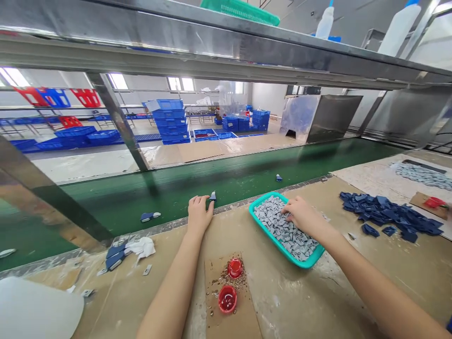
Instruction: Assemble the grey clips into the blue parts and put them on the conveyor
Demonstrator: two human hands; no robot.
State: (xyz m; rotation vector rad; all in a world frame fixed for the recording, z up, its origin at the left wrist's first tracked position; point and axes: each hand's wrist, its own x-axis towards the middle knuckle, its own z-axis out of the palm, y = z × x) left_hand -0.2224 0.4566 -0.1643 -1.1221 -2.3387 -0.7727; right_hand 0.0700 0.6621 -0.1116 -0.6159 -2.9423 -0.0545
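Note:
My left hand (198,215) reaches to the edge of the green conveyor belt (226,181), its fingertips at a small blue-and-grey part (213,196); the fingers look loosely curled and whether they grip the part is unclear. My right hand (300,214) rests in a teal tray (257,225) full of small grey pieces (286,230), fingers curled down into the pile. Two more small blue-and-grey parts lie on the belt, one (149,216) at the left and one (278,178) farther right.
Two red caps (231,282) sit on a cardboard scrap near me. A heap of dark blue parts (388,214) lies to the right, loose blue parts and white scraps (127,249) to the left. A steel shelf (226,42) hangs overhead. Blue crates (169,120) stand behind.

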